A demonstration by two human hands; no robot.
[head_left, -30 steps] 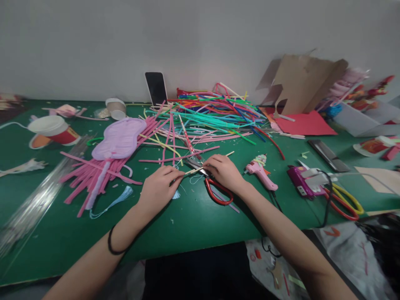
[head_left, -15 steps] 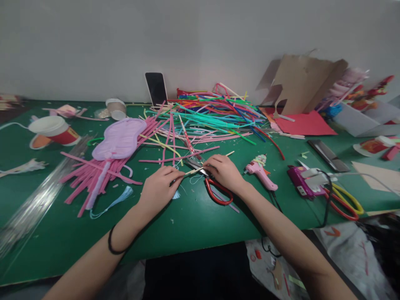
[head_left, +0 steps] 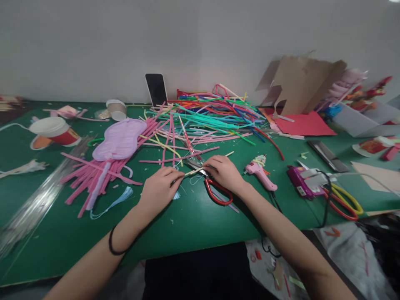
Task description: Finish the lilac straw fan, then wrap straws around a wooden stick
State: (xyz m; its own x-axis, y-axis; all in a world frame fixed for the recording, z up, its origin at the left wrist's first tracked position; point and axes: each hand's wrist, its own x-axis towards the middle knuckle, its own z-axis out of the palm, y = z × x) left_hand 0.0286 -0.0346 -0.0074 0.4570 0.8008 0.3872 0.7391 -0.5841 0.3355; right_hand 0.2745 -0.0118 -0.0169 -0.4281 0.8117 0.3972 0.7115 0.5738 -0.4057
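My left hand (head_left: 159, 188) and my right hand (head_left: 224, 172) rest on the green table (head_left: 193, 221), both pinching one thin cream-coloured stick (head_left: 195, 171) that runs between them. The stick's far end pokes out past my right hand. Red-handled scissors (head_left: 215, 191) lie under and just in front of my right hand. A small pale-blue tassel (head_left: 176, 194) shows beneath my left hand. A black band circles my left wrist.
A heap of coloured pipe cleaners (head_left: 212, 116) lies behind my hands, with pink ones and a lilac eye mask (head_left: 120, 137) to the left. A pink glue gun (head_left: 261, 173), a purple glue gun (head_left: 304, 183), a phone (head_left: 156, 89), paper cups (head_left: 53, 131) and cardboard (head_left: 300, 83) stand around.
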